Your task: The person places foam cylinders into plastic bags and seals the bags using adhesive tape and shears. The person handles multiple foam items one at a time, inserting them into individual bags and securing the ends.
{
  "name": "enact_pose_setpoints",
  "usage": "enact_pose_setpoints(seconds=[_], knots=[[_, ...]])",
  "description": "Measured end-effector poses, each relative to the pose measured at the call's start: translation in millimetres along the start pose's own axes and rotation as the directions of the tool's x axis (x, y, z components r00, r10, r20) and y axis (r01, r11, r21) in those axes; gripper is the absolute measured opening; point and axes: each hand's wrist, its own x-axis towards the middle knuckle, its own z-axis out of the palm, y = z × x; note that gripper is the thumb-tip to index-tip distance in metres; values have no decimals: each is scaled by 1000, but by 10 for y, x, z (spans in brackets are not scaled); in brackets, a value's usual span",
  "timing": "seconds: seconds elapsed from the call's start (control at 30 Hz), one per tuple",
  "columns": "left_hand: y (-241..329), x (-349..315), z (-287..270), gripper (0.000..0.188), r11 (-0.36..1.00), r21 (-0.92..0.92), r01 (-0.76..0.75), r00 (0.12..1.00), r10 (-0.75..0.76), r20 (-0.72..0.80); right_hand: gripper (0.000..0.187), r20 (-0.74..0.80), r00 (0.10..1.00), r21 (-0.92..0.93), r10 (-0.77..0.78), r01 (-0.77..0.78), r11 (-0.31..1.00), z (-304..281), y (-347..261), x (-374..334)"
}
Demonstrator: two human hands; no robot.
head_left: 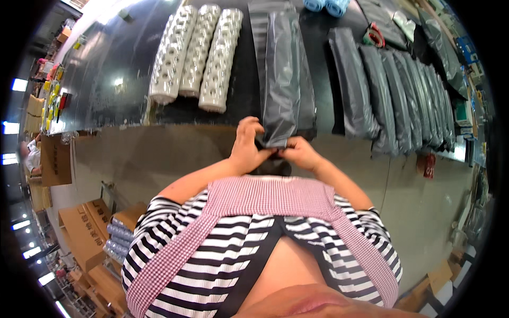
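Note:
A long, filled grey plastic bag [282,79] lies lengthwise on the dark table, its near end at the front edge. My left hand [246,147] is closed on that near end, thumb and fingertips pinched together with other fingers curled above. Beside it, my right hand [304,155] also pinches the bag's end, so the fingertips of both hands nearly meet. Flat grey bags [308,103] lie beneath the filled one. Left of it rest three pale, knobbly rolls [218,63] in clear shiny film.
Several filled grey bags [356,87] lie side by side at the right. A red-and-green tape roll [374,36] and blue rolls [336,6] sit farther back. The dark table [114,63] ends just before me. Cardboard boxes [84,233] stand at lower left; another person [33,156] is at far left.

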Motion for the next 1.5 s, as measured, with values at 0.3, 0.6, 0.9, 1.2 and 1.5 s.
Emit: enact_pose_setpoints(seconds=[0.3, 0.6, 0.9, 1.2, 1.5], knots=[[-225, -678, 130, 29, 37, -142, 989, 138, -548, 825, 20, -456, 874, -364, 166, -353, 862, 105, 314, -940], [179, -639, 60, 21, 943, -329, -53, 944, 155, 292, 14, -206, 977, -465, -49, -53, 884, 156, 233, -892], [428, -642, 387, 21, 959, -283, 34, 960, 48, 276, 6, 163, 949, -863, -271, 270, 426, -38, 37, -784], [-619, -2548, -387, 24, 315, -68, 947, 261, -626, 734, 15, 151, 984, -751, 96, 51, 659, -323, -62, -827], [-797, -1028, -17, 44, 938, 309, -157, 985, 171, -19, 21, 754, 554, -652, -352, 695, -303, -218, -717, 7]])
